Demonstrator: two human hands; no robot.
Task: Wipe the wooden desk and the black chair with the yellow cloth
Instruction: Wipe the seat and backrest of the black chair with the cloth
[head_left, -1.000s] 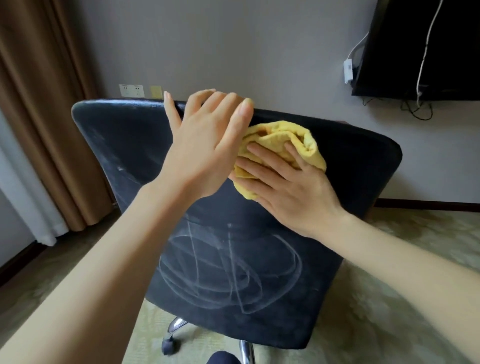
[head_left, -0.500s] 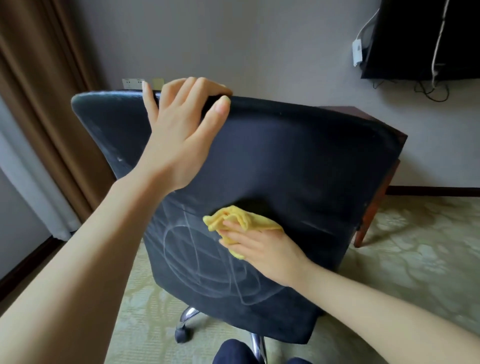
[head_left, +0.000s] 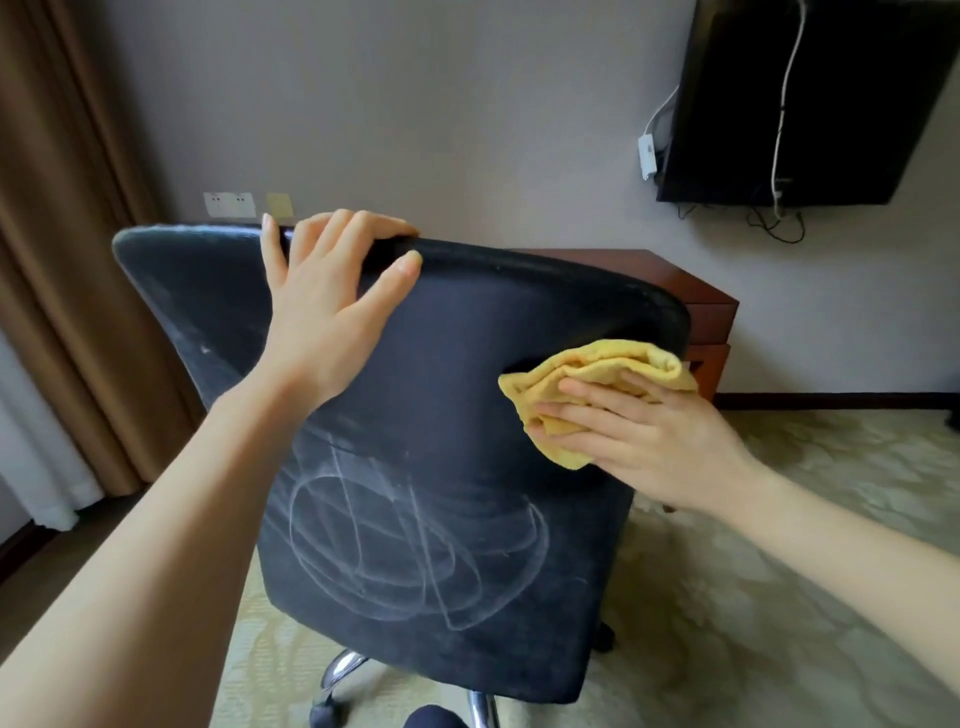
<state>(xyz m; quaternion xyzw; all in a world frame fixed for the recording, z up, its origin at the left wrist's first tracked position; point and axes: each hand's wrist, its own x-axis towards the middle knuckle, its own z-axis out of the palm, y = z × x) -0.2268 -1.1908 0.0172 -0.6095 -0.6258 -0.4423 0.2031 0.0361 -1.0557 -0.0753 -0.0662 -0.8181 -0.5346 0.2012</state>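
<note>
The black chair (head_left: 441, 364) stands with its backrest facing me, and white chalk-like scribbles mark the lower half. My left hand (head_left: 332, 306) grips the top rim of the backrest, fingers curled over the edge and thumb on the near face. My right hand (head_left: 649, 441) lies flat with straight fingers on the bunched yellow cloth (head_left: 613, 364), pressing it against the right side of the backrest just under the top corner. A corner of the wooden desk (head_left: 691, 301) shows behind the chair at the right.
A black wall-mounted screen (head_left: 805, 104) with white cables hangs at the upper right. Brown curtains (head_left: 62, 260) fill the left side. The chair's chrome wheeled base (head_left: 337, 670) rests on pale patterned carpet (head_left: 727, 597). Wall sockets (head_left: 228, 204) sit behind the chair.
My right hand swept the cloth from the top middle of the backrest down to its centre, then up to the right edge. My left hand closed over the top rim.
</note>
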